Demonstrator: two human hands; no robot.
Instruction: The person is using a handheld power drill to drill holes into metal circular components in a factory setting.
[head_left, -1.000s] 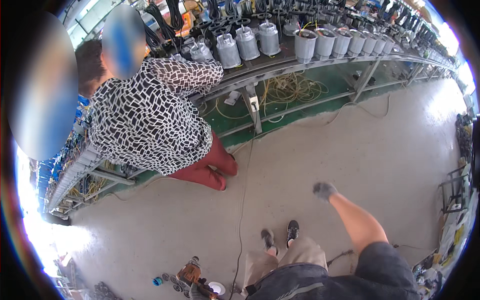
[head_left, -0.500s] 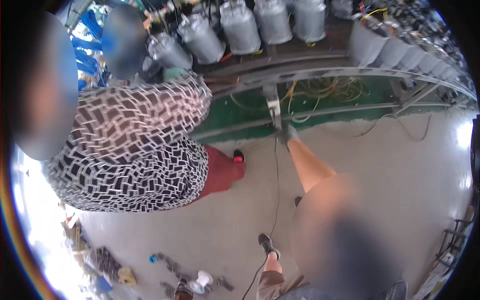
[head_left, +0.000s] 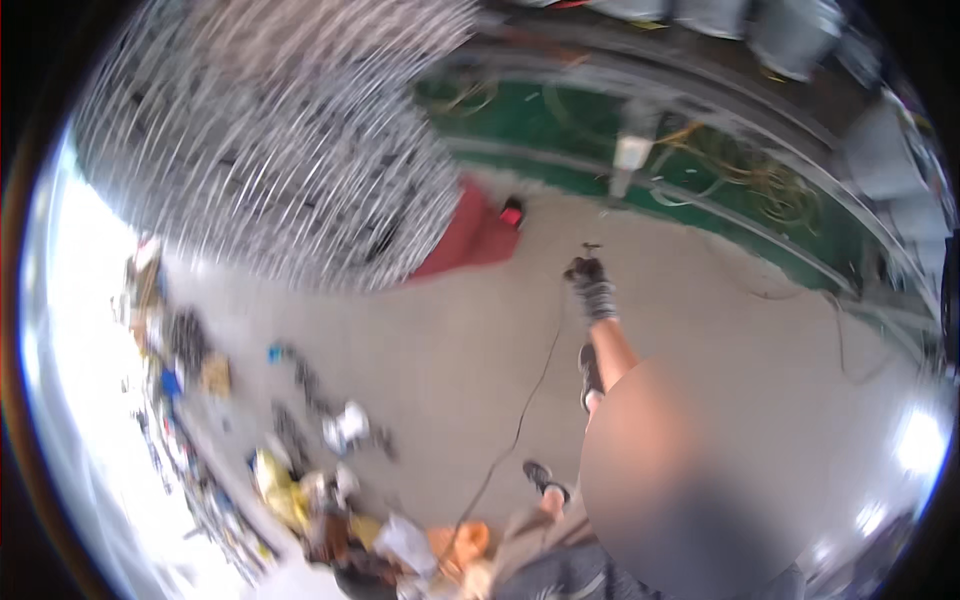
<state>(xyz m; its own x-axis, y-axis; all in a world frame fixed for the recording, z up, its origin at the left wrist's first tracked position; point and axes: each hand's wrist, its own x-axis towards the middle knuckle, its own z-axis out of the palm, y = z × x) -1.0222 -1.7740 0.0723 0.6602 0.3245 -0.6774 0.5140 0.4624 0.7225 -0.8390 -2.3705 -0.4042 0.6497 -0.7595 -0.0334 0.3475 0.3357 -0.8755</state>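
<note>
My right hand (head_left: pixel 591 283), in a dark-and-grey striped glove, reaches forward above the grey floor (head_left: pixel 690 330). Its fingers look closed. A small dark T-shaped thing (head_left: pixel 592 248) juts out past them, too blurred for me to name its kind. A thin dark cord (head_left: pixel 525 415) runs from beside this hand toward the lower left. Ahead stands a metal bench frame (head_left: pixel 633 152), apart from the hand. My left hand does not show.
At the upper left stands a person in a patterned top (head_left: pixel 300 160) and red trousers (head_left: pixel 470 235). Grey metal cylinders (head_left: pixel 795 35) line the bench, with coiled yellow cable (head_left: pixel 775 190) beneath. Yellow bags (head_left: pixel 280 490) and loose items lie at the lower left.
The view has swung, moving the bench and the patterned top upward in it. My right hand, earlier beside the bench leg, is now apart from it, and the T-shaped thing shows.
</note>
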